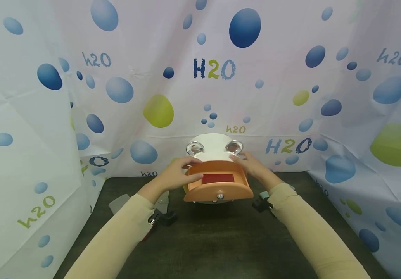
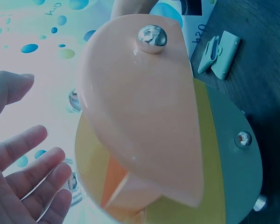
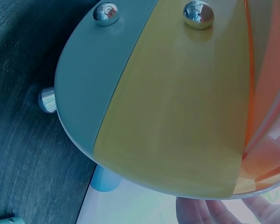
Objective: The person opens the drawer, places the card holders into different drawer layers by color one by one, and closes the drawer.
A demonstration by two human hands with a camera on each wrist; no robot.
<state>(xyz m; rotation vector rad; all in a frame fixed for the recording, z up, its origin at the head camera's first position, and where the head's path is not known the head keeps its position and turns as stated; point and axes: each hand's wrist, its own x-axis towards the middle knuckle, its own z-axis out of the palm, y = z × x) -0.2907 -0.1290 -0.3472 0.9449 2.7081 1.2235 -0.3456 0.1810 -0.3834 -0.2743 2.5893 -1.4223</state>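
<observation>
On the dark table (image 1: 221,240) I have the round white drawer box (image 1: 211,146) steadied at its far edge, left hand (image 1: 177,176) and right hand (image 1: 253,166) resting straight-fingered beside its pulled-out orange drawer (image 1: 218,188), which holds a red pad (image 1: 218,178), so I judge lifting that pad comes next.

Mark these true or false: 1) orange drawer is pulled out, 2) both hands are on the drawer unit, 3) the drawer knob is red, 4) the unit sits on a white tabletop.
1) True: the orange drawer juts out of the white drawer unit.
2) True: the left hand and the right hand touch its sides.
3) False: the knob is shiny metal; red shows inside the drawer.
4) False: the tabletop is dark.
</observation>
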